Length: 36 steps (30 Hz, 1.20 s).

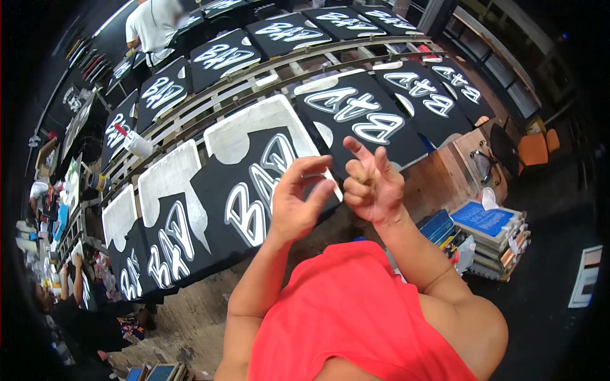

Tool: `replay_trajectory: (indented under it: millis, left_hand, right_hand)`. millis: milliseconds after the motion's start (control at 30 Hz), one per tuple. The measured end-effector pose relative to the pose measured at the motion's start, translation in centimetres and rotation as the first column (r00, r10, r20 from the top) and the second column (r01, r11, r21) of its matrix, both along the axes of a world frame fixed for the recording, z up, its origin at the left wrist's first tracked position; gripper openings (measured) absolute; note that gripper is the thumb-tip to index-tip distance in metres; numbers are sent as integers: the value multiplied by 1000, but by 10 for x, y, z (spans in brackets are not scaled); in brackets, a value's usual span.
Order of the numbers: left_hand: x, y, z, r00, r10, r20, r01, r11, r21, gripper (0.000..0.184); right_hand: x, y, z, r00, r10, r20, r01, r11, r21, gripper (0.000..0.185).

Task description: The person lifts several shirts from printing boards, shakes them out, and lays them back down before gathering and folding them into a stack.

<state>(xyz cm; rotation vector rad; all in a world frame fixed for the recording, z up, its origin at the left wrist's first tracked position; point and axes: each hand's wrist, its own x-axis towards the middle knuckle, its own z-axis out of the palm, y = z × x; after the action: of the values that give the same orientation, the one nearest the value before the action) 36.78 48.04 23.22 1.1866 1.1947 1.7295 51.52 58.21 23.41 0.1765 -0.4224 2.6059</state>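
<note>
My left hand (pixel 300 198) is raised over the near row, thumb and fingers curved apart in a C with a gap between them. Close beside it is my right hand (pixel 375 184), palm partly turned up, some fingers curled and the thumb and a finger stretched out. I see nothing held in either one. Below them lies a black T-shirt (pixel 206 190) printed with white "BAD" lettering, spread on a pale board (pixel 222 143). Another printed black shirt (pixel 324 127) lies just beyond my hands. A small white edge shows between the hands; what it belongs to is unclear.
More printed shirts (pixel 219 56) lie along a metal rail frame (pixel 254 73). A white tub (pixel 138 145) stands near the rail. At right are stacked screens (pixel 486 219) and an orange chair (pixel 534 149). A person in a white shirt (pixel 152 28) stands at the back; another is lower left.
</note>
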Motion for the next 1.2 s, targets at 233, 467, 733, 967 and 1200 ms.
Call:
replay_trajectory:
  millis: [233,467,733,967,1200]
  left_hand:
    - [55,100,5,961,-159,-228,114,974,-198,40]
    - [118,173,-16,941,-197,-275,167,978,-128,15]
    - [157,206,-117,753,-168,-636,-16,962,-273,18]
    - [139,24,-234,733,-413,-541,-457,291,-841,34]
    - [187,-134,-333,678,-732,70,-86,-174,-981,37]
  right_hand:
    - [54,63,3,941,-135,309,130,991,39,83]
    - [139,188,-98,966,256,33,-258,962,89,86]
    - [186,247,-140,741,468,482,-539,842,9,46]
    - [377,332,-347,-7,-158,987,-327,934,148,11]
    - [333,392,-343,313,308,899,-188,947,-259,112]
